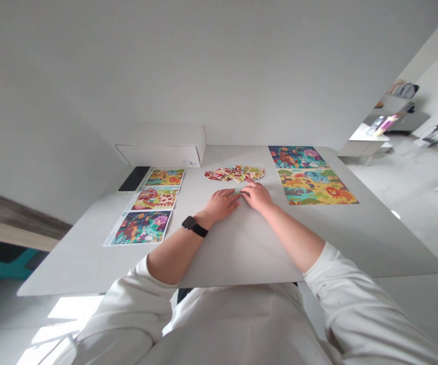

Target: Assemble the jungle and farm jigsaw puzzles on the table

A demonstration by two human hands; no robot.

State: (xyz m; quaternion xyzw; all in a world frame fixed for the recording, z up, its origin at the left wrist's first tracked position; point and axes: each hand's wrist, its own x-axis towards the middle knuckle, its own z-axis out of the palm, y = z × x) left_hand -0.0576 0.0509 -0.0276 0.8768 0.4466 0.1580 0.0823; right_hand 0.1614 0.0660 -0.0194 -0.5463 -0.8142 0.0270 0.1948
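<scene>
Small light-green puzzle pieces (pixel 238 191) lie on the table between my two hands, mostly covered by fingers. My left hand (pixel 221 205), with a black watch on the wrist, rests flat on the table with its fingers stretched out, the tips at the left edge of the green pieces. From the right, my right hand (pixel 257 196) bends its fingers together onto the same pieces. Just beyond the fingertips sits a heap of loose puzzle pieces (pixel 234 173) in red, yellow and green.
At the right are two assembled picture puzzles, a dark one (pixel 298 157) above a yellow animal one (pixel 318 187). Sheets of printed pictures (pixel 154 197) lie at the left, beside a black phone (pixel 134 179). A white box (pixel 158 152) stands against the wall.
</scene>
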